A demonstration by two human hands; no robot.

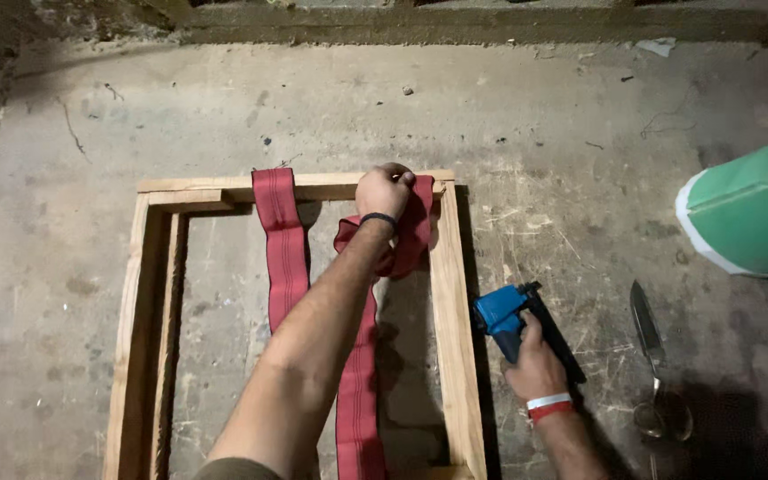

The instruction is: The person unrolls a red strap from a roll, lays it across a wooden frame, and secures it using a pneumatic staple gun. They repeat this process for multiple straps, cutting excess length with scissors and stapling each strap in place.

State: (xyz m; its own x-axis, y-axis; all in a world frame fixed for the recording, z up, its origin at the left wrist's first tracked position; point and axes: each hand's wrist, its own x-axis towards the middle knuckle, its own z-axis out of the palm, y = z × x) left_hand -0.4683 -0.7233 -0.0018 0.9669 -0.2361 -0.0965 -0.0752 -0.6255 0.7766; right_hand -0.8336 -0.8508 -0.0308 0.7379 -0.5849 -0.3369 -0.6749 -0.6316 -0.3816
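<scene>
Keep your left hand point(384, 189) closed tight on the red webbing strap point(411, 233) over the wooden frame point(452, 311); your right hand point(533, 360) grips the blue staple gun point(501, 313).

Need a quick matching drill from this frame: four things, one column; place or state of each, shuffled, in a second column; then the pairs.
Things:
1. red webbing strap
2. blue staple gun
3. scissors
4. green object

Places or states:
A. lying on the floor, untouched
B. gripped by the right hand
C. at the frame's right edge, partly cut off
D. laid flat over the wooden frame

Pairs: 1-D, 2-B, 3-A, 4-C
</scene>
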